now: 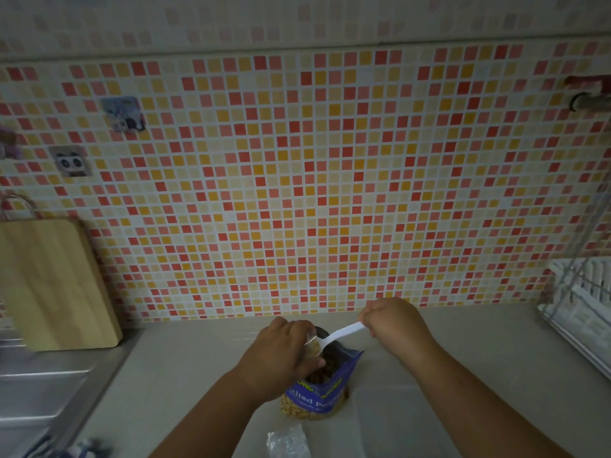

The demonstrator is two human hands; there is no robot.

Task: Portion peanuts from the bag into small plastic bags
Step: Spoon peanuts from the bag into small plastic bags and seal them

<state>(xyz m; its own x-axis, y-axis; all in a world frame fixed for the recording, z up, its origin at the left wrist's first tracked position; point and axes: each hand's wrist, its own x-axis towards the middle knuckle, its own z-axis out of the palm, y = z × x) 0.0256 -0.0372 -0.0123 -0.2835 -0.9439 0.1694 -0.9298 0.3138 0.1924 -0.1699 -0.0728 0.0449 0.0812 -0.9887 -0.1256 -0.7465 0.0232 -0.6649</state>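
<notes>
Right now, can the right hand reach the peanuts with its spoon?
Likely yes: the blue bag stands open, the spoon in the right hand is at its mouth, and the left hand holds the small bag at the rim.

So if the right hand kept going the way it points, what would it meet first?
Probably the small clear bag the left hand holds over the peanut bag; the spoon in the right hand has its bowl at its mouth. Depth is unclear: it might pass into the peanuts.
</notes>
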